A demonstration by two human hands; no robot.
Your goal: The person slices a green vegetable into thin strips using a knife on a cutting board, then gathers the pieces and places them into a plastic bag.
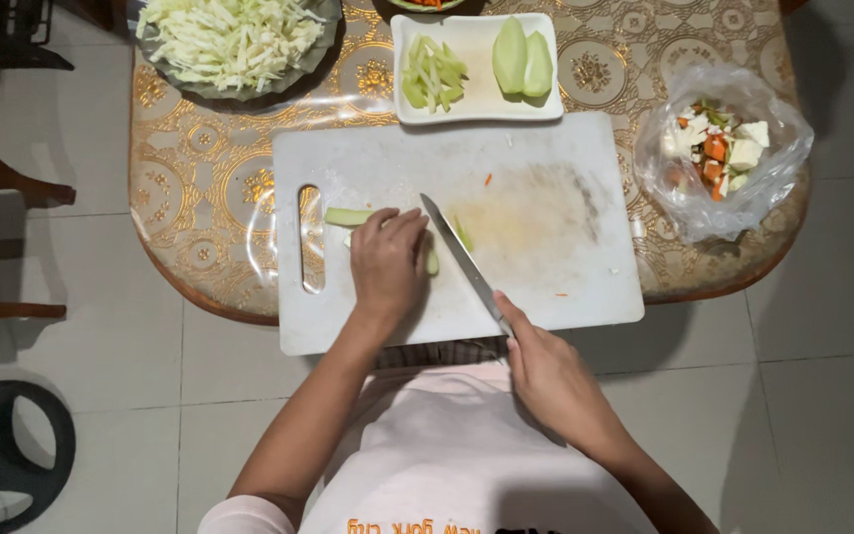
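The left hand lies palm-down on a white cutting board, its fingers curled together and pressing on a pale green vegetable piece whose end sticks out to the left of the knuckles. The right hand is closed around the handle of a knife, with the forefinger stretched along the top of the handle. The blade slants up and to the left across the board, its tip just beside the left fingertips, and a thin green slice lies against the blade's right side. The board has a slot handle near its left edge, and its near edge hangs over the rim of the surface, which is covered with a gold-patterned cloth under clear plastic. Behind the board stands a white rectangular dish holding green vegetable sticks on the left and two peeled halves on the right. At the far left of the surface sits a dark plate of shredded cabbage. To the right of the board, a clear plastic bag holds orange, white and green scraps. The person wears a pale pink shirt, and the floor below is light tile.
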